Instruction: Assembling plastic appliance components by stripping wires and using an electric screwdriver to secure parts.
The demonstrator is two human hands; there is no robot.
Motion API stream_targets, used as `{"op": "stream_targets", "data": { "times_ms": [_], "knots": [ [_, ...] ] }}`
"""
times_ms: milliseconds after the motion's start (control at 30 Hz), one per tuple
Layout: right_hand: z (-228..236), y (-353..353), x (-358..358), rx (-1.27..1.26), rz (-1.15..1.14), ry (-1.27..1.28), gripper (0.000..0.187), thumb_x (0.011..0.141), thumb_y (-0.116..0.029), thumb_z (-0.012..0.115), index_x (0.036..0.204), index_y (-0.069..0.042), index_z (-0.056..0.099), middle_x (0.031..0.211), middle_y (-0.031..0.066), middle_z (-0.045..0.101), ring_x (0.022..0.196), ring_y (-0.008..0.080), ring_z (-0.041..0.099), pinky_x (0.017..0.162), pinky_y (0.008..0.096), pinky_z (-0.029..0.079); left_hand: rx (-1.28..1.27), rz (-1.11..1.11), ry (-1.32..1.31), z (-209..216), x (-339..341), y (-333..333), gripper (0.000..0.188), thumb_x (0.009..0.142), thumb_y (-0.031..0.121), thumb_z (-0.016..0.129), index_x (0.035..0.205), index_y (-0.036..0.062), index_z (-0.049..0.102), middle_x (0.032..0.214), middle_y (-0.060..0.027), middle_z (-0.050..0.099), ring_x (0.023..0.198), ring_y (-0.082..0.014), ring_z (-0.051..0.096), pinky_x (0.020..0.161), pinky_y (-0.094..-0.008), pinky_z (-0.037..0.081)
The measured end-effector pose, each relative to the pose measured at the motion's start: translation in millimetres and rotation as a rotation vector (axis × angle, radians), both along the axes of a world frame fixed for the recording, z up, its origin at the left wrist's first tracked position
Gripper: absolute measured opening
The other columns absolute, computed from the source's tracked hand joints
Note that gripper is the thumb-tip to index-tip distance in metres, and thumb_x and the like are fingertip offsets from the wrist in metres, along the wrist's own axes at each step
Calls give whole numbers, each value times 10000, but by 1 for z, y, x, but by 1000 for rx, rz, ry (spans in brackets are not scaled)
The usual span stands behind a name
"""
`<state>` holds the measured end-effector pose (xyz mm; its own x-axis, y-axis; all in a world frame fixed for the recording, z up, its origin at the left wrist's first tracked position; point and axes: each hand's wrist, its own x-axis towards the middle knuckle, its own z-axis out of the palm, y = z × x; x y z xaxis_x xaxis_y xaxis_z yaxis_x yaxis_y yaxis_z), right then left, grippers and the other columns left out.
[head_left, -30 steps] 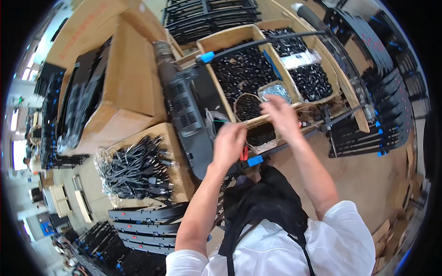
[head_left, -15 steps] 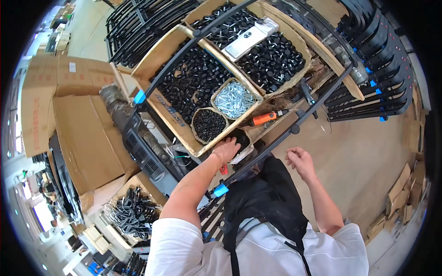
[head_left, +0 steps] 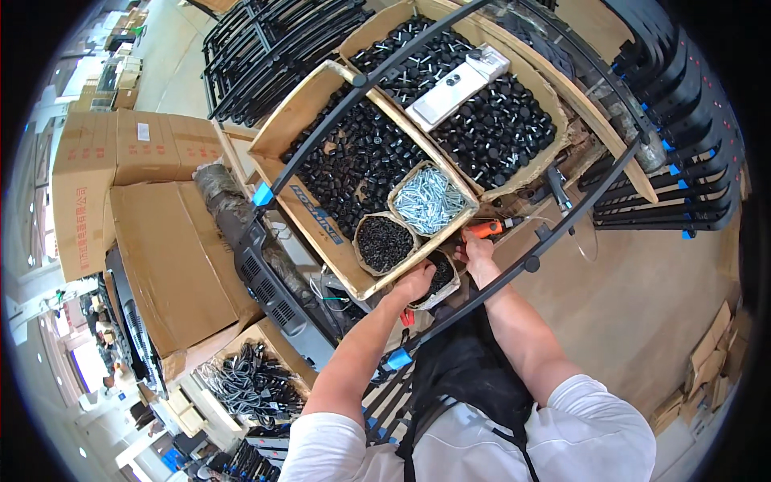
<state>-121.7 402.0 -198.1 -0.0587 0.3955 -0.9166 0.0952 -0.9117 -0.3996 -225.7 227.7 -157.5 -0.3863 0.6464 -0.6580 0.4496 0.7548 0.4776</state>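
My left hand (head_left: 415, 281) reaches over the rim of a small carton of tiny black parts (head_left: 442, 277). Its fingers curl down together, and their tips are hidden among the parts. Close on its right, my right hand (head_left: 479, 251) is at the near end of an orange power tool (head_left: 485, 229), fingers bent against it. The tool lies beside the large carton, and a thin clear hose runs near its far end. Within that carton, next to my hands, stand a round carton of small black screws (head_left: 385, 244) and one of silver screws (head_left: 429, 200).
Black knobs (head_left: 353, 153) fill the rest of the large carton. Behind it, a second carton holds black studded feet (head_left: 502, 132) and a white box (head_left: 458, 86). A black frame bar (head_left: 522, 269) crosses above my right forearm. Bundled cables (head_left: 253, 381) lie at left.
My right hand has moved forward and left, from beside the frame to the orange tool. My left hand stays at the small carton. The whole view has shifted slightly.
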Motion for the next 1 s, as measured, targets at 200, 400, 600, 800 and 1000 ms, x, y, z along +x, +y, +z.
{"op": "stream_targets", "data": {
  "times_ms": [200, 400, 600, 800, 1000],
  "knots": [
    [5, 5, 10, 256, -151, -65, 203, 863, -190, 803, 934, -38, 688, 847, 48, 675, 710, 207, 671, 522, 378, 582, -8, 600, -778, 13, 1, 12, 237, 1087, 221, 580, 1226, 31, 599, 815, -19, 577, 665, -118, 538, 586, -283, 465],
    [43, 51, 83, -233, -142, 657, 301, 932, -210, 717, 1215, -159, 626, 842, 32, 676, 752, 205, 681, 498, 311, 439, 89, 726, -1217, 38, -12, 11, 212, 1058, 143, 585, 1236, 46, 649, 911, -4, 621, 798, -137, 612, 676, -312, 529],
    [101, 15, 141, -136, -52, 612, 441, 950, -221, 719, 1367, -164, 588, 1024, 54, 721, 895, 240, 711, 663, 365, 549, 221, 779, -1313, 65, -6, 3, 198, 1090, 151, 571, 1232, 24, 624, 979, -25, 638, 813, -143, 618, 686, -298, 546],
    [139, -34, 186, 193, 409, 542, 528, 915, -192, 793, 1382, -83, 571, 1207, 83, 719, 1112, 238, 706, 774, 426, 606, 493, 772, -1310, 114, 6, -7, 293, 1112, 192, 558, 1335, 9, 614, 1015, -54, 677, 892, -174, 669, 762, -306, 574],
    [265, -46, 186, 856, 883, 427, 600, 867, -110, 816, 1387, -41, 524, 1327, 169, 700, 1217, 278, 672, 1052, 438, 550, 662, 918, -1266, 166, 20, -27, 270, 1130, 214, 520, 1283, 12, 613, 1038, -88, 715, 932, -196, 699, 760, -322, 573]
  ]
}}
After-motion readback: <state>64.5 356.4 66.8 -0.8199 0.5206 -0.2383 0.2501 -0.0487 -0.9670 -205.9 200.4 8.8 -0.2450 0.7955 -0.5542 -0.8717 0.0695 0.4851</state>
